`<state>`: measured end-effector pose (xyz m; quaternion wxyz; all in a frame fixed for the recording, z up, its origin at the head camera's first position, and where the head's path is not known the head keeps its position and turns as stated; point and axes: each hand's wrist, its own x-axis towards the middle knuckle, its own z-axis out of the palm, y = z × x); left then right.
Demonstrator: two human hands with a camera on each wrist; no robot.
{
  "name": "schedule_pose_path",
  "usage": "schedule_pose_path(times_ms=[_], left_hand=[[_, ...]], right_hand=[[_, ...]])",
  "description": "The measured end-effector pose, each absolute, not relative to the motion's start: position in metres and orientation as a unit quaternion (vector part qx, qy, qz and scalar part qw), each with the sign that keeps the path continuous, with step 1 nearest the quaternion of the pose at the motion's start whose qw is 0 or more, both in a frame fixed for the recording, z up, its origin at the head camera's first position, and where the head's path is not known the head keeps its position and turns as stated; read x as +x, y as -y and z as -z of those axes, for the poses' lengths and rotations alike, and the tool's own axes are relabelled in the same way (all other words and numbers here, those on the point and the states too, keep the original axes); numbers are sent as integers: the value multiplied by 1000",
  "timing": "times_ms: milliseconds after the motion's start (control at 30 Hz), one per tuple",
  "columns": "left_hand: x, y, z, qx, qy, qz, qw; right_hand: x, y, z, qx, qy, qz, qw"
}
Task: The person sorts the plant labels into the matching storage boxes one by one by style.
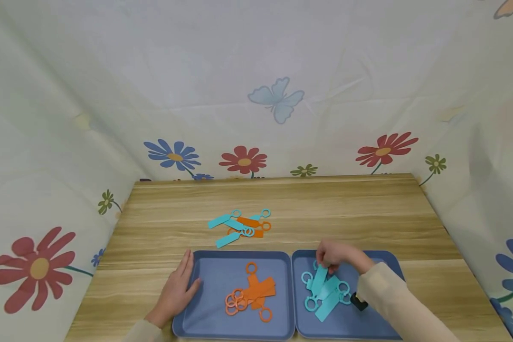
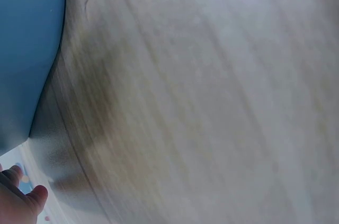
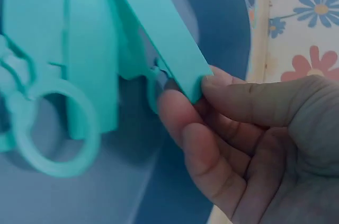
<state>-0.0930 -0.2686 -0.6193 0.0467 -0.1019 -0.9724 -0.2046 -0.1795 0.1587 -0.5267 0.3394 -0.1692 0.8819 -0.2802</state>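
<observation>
At five o'clock, the right hand [image 1: 335, 253] pinches a flat, ring-ended turquoise tag [image 1: 319, 281]; at seven, the left hand [image 1: 176, 291] lies straight-fingered.

Worktop [image 1: 325, 209], one. Trays, two: left tray [image 1: 209, 285] and right tray [image 1: 350, 323]. Hands, two: left hand [image 1: 177, 289] and right hand [image 1: 333, 254]. Tags outside the trays, six: four turquoise tags [image 1: 228, 239] and two orange tags [image 1: 249, 222]. Tags inside: at least four orange tags [image 1: 261, 288] on the left, at least four turquoise tags [image 1: 328, 306] on the right; overlap hides exact totals. Black device [image 1: 359, 302], one.
</observation>
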Motion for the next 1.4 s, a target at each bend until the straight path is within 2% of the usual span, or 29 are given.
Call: schedule_pose_path(times_ms=[333, 800, 967, 1400], left_hand=[[-93, 270, 622, -103, 973, 200, 50], [-93, 270, 622, -99, 974, 201, 46], [-93, 270, 622, -100, 973, 201, 46], [-94, 269, 622, -103, 972, 204, 55]], right_hand=[[-168, -160, 545, -154, -894, 303, 293], [-157, -162, 543, -164, -912, 280, 251], [-155, -171, 534, -180, -926, 265, 200], [-149, -225, 514, -134, -951, 273, 57]])
